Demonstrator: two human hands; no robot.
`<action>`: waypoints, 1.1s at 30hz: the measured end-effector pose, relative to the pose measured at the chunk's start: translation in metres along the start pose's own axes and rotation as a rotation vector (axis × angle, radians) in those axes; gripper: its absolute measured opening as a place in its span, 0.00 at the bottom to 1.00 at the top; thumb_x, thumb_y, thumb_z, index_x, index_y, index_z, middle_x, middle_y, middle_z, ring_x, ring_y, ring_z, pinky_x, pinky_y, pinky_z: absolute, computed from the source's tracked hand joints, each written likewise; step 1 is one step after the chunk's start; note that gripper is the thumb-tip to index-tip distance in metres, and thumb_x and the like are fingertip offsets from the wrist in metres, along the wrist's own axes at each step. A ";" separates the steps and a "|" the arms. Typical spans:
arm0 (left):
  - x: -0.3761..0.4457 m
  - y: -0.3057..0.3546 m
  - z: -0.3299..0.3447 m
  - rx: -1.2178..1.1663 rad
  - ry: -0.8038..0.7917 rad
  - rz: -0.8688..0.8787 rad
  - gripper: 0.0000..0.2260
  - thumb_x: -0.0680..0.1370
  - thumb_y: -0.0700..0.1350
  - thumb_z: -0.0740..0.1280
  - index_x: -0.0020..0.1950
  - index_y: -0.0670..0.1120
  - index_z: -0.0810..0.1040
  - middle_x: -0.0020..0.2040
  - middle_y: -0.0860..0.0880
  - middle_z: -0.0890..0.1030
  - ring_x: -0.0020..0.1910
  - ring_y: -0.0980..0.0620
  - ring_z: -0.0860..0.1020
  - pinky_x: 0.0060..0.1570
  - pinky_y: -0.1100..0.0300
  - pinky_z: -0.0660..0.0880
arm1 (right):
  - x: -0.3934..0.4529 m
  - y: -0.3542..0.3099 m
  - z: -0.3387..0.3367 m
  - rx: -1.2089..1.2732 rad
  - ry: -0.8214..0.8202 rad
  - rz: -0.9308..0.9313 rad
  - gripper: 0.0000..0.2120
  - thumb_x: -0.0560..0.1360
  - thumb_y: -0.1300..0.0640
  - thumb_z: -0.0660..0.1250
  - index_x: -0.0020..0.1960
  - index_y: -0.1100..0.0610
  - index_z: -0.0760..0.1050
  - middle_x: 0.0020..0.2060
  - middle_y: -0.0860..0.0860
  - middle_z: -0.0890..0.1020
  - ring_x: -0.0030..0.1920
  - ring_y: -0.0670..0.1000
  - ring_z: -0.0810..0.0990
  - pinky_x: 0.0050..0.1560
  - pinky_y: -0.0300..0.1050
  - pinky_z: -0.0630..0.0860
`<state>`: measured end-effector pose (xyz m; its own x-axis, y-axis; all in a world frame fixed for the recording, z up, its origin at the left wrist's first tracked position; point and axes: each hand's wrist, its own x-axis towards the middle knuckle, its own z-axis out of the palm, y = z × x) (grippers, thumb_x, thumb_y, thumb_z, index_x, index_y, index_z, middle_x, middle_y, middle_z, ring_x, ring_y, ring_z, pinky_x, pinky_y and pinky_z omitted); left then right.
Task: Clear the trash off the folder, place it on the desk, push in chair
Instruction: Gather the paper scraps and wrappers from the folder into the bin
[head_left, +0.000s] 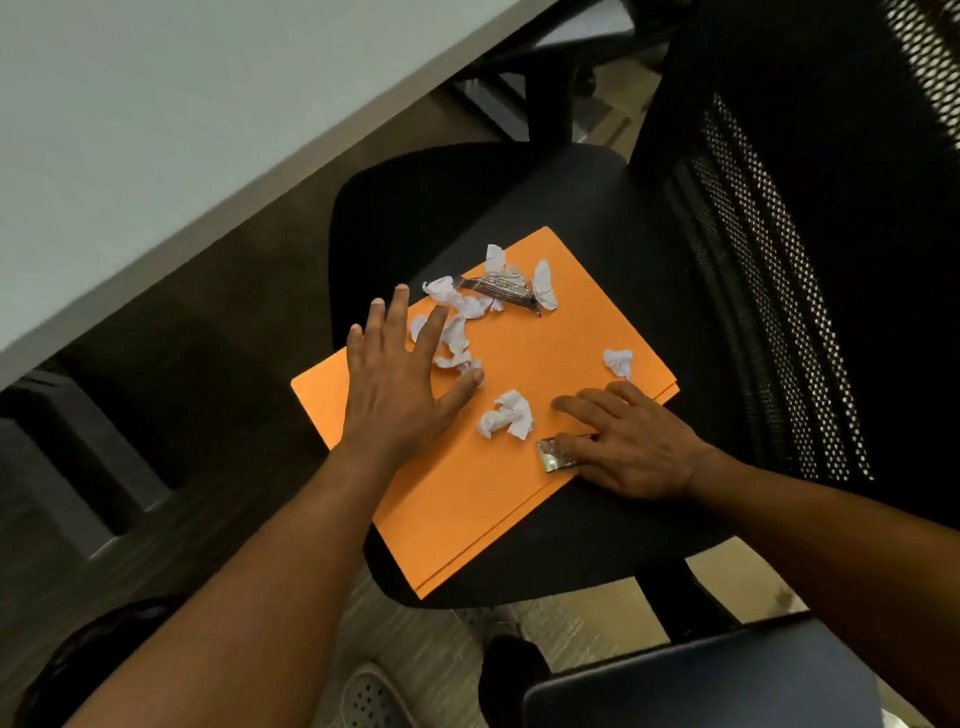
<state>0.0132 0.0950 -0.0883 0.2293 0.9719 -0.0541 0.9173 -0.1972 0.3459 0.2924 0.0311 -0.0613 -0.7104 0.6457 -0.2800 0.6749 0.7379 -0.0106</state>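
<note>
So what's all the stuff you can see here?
Folder: one, orange, flat on the chair seat.
Paper scraps: several, white, crumpled, scattered on the folder.
Long wrapper: one, silvery, at the folder's far end.
Small wrapper: one, silvery, under the right hand.
Chair: one, black, mesh back.
Desk: one, pale, upper left.
Shoe: one, pale, on the floor.
Left hand: spread open on the folder.
Right hand: on the small wrapper.

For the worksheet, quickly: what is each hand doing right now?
Left hand: open, flat on the orange folder.
Right hand: open, resting on a foil wrapper.
</note>
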 end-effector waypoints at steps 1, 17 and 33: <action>0.004 0.001 0.002 0.003 -0.013 0.008 0.37 0.73 0.75 0.50 0.78 0.60 0.51 0.81 0.47 0.45 0.79 0.43 0.44 0.75 0.41 0.44 | 0.001 0.003 0.001 0.020 0.041 0.015 0.16 0.78 0.42 0.53 0.60 0.47 0.70 0.65 0.60 0.74 0.59 0.61 0.77 0.54 0.58 0.75; 0.004 0.019 0.011 -0.227 0.138 0.094 0.21 0.79 0.58 0.57 0.62 0.45 0.76 0.67 0.41 0.73 0.68 0.44 0.68 0.66 0.44 0.67 | 0.036 0.010 0.008 0.501 0.592 0.702 0.18 0.81 0.51 0.53 0.60 0.61 0.75 0.68 0.60 0.72 0.68 0.60 0.70 0.66 0.59 0.66; -0.015 0.067 0.026 0.157 0.036 0.380 0.14 0.81 0.53 0.57 0.45 0.46 0.75 0.43 0.46 0.75 0.38 0.47 0.70 0.32 0.55 0.60 | 0.018 -0.007 0.030 0.125 0.537 0.392 0.16 0.81 0.52 0.59 0.39 0.59 0.75 0.33 0.55 0.75 0.31 0.53 0.71 0.26 0.45 0.66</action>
<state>0.0800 0.0635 -0.0888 0.5522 0.8295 0.0841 0.8087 -0.5574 0.1876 0.2812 0.0317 -0.0954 -0.3873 0.8927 0.2302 0.8979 0.4219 -0.1254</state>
